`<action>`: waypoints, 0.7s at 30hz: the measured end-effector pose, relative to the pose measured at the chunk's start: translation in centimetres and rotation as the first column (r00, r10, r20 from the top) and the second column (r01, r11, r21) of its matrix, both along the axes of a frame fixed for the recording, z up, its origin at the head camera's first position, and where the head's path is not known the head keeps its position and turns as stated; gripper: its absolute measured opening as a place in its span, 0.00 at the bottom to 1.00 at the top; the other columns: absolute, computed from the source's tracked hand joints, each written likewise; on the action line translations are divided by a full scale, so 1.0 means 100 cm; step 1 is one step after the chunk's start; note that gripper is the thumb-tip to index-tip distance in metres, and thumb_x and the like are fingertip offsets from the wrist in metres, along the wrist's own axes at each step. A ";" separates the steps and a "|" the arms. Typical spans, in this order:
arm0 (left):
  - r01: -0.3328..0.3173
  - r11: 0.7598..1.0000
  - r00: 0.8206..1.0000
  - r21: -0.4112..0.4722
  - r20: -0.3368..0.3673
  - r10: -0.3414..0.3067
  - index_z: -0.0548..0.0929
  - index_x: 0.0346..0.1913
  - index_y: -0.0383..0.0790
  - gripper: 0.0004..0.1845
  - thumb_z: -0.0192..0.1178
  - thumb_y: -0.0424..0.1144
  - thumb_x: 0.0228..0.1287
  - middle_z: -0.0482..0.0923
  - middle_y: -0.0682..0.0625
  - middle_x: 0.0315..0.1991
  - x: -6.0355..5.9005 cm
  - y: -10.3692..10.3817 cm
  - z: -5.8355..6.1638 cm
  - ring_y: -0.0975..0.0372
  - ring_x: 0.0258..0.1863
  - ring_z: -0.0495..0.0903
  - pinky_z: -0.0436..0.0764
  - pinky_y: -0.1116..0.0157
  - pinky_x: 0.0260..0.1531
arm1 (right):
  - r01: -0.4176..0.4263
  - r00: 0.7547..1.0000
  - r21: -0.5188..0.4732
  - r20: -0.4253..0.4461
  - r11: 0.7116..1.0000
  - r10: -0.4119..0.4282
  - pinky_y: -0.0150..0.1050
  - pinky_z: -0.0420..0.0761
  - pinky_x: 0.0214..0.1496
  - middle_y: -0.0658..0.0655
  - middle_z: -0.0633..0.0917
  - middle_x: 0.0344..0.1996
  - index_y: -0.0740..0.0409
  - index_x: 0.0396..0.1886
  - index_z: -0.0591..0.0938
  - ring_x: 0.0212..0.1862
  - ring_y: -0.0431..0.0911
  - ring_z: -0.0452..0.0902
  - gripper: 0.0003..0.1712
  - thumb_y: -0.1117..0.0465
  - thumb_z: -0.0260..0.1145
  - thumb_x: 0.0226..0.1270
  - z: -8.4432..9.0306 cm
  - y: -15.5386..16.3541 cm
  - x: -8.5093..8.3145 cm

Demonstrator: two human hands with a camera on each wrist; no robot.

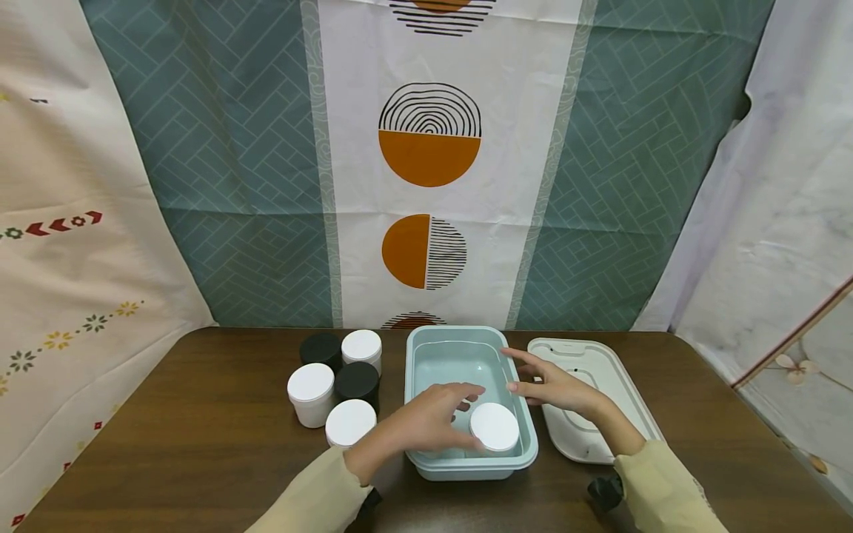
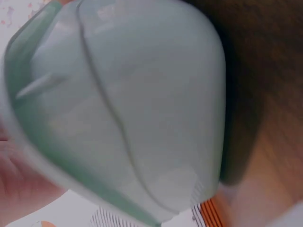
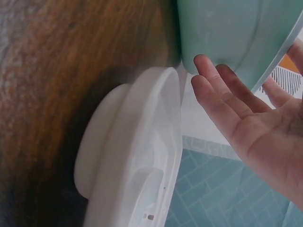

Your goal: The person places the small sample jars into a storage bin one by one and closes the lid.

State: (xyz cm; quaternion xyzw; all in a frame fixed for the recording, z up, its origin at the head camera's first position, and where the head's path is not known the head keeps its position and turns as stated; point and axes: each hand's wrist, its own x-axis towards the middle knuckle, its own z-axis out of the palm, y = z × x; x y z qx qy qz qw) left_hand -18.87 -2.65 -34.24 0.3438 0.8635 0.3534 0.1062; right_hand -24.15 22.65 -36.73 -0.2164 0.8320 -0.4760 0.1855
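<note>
A pale blue plastic tub (image 1: 456, 332) stands on the table, holding one white-lidded jar (image 1: 494, 426) at its near right corner. Over the tub's near left part is my left hand (image 1: 433, 420), thumb and fingers spread apart just left of that jar, with nothing between them. My right hand (image 1: 558, 386) hangs at the tub's right rim, fingers loosely extended and empty. The right wrist view shows its fingers (image 3: 220, 97) beside the outer wall of the tub (image 3: 222, 28). In the left wrist view the tub's wall (image 2: 161, 104) hides most of the left hand.
Left of the tub stand white-lidded jars (image 1: 311, 389) and black-lidded jars (image 1: 358, 381) in a close group. A white tray-like lid (image 1: 623, 385) lies right of the tub, under the right forearm. Patterned cloth (image 1: 433, 200) hangs behind the brown wooden table (image 1: 166, 437).
</note>
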 end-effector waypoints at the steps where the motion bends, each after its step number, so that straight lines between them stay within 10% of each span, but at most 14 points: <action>1: -0.002 1.000 1.000 0.021 0.005 0.002 0.70 0.60 0.34 0.35 0.70 0.41 0.48 0.74 0.43 0.54 0.000 -0.003 0.002 0.58 0.49 0.77 0.76 0.72 0.42 | 0.000 1.000 -0.002 0.000 1.000 0.000 0.52 0.77 0.47 0.72 0.67 0.58 0.54 0.70 0.53 0.55 0.59 0.70 0.39 0.55 0.60 0.64 0.000 0.000 0.000; 21: -0.199 0.957 0.966 0.209 -0.122 0.228 0.72 0.56 0.35 0.30 0.69 0.40 0.49 0.74 0.44 0.55 0.026 -0.110 0.011 0.54 0.53 0.74 0.76 0.62 0.47 | 0.004 0.999 0.047 -0.043 0.999 -0.002 0.47 0.78 0.45 0.68 0.73 0.52 0.56 0.70 0.54 0.49 0.53 0.74 0.40 0.54 0.61 0.63 0.002 0.001 -0.002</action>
